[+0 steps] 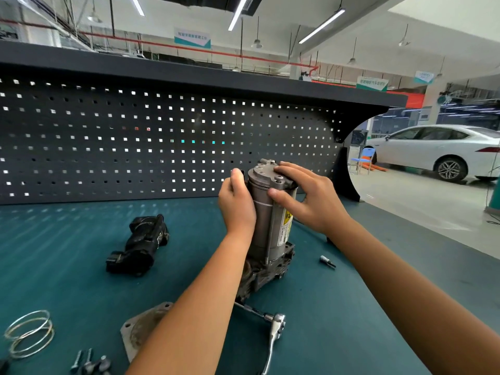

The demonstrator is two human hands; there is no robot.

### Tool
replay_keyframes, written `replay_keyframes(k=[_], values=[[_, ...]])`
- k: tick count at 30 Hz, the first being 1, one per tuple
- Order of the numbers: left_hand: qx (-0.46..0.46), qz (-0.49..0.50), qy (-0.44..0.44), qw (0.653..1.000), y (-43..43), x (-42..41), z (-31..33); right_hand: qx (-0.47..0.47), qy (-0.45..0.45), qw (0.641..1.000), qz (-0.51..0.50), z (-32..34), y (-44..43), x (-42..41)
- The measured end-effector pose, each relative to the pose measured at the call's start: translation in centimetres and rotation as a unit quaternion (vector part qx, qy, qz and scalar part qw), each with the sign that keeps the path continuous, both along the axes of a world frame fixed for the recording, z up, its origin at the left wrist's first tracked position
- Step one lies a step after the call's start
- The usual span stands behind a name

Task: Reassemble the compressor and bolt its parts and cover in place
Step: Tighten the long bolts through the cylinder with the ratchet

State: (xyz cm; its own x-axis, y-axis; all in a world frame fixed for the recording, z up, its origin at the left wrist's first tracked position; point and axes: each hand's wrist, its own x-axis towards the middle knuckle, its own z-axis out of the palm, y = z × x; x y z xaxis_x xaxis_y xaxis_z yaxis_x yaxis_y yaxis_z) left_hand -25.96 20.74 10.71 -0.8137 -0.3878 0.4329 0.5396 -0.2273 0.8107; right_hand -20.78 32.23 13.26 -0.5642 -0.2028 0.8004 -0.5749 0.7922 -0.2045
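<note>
The compressor stands upright on the green bench mat, a grey metal cylinder with a yellow warning label on a dark cast base. My left hand grips the cylinder's left side near the top. Over the top cap lies my right hand, fingers on the cap's bolt holes and thumb against the cylinder's front. A grey cover plate lies near the front edge, partly hidden by my left forearm. Several bolts lie at the lower left.
A black housing part lies left of the compressor. A ratchet wrench lies in front of it, a small socket bit to its right. Wire spring rings sit at the far left. A dark pegboard backs the bench.
</note>
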Motion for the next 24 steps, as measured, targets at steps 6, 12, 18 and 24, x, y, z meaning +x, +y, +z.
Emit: replay_keyframes(k=[6,12,18,24], values=[[0.0,0.001,0.015,1.0,0.1,0.1,-0.2,0.085,-0.032,0.996,0.0,-0.3,1.3,0.1],[0.001,-0.002,0.021,1.0,0.1,0.2,-0.2,0.111,0.06,0.992,-0.006,-0.5,1.0,-0.2],[0.017,-0.015,-0.006,1.0,0.0,0.0,-0.1,0.041,0.103,0.994,0.008,-1.3,-0.1,-1.5],[0.024,-0.014,-0.004,1.0,0.0,0.2,0.0,-0.038,0.111,0.992,0.033,-2.0,-0.7,-2.0]])
